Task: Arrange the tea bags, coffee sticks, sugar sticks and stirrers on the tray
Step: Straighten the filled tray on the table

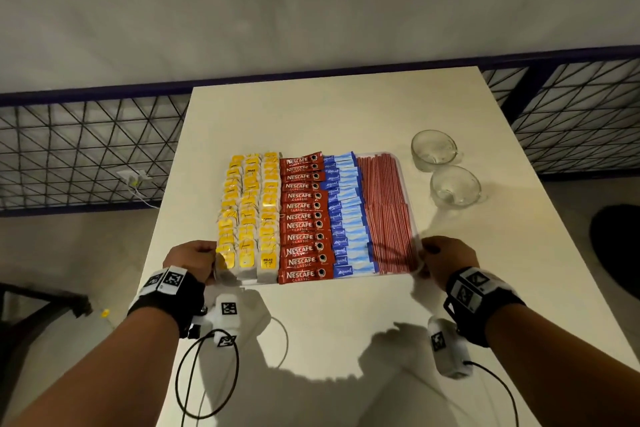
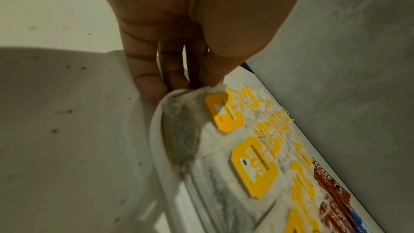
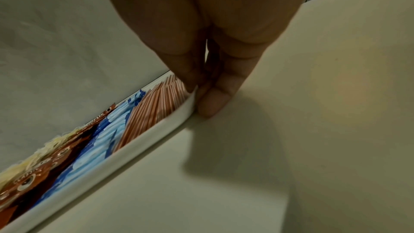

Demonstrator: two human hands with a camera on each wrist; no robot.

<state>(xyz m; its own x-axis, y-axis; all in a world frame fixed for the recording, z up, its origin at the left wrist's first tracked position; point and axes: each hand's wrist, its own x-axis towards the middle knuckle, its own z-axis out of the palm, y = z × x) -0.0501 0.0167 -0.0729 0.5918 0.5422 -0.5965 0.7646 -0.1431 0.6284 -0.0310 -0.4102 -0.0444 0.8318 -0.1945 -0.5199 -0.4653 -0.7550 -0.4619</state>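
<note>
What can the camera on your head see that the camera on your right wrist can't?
Only the head view shows the two glass cups beside the tray, the left hand at the tray's left corner, and all the tea bags in neat rows. Only the right wrist view shows, close up, the right hand pinching the tray rim, thumb inside, fingers outside. Both show the red stirrers, blue sugar sticks, coffee sticks and the white table.
</note>
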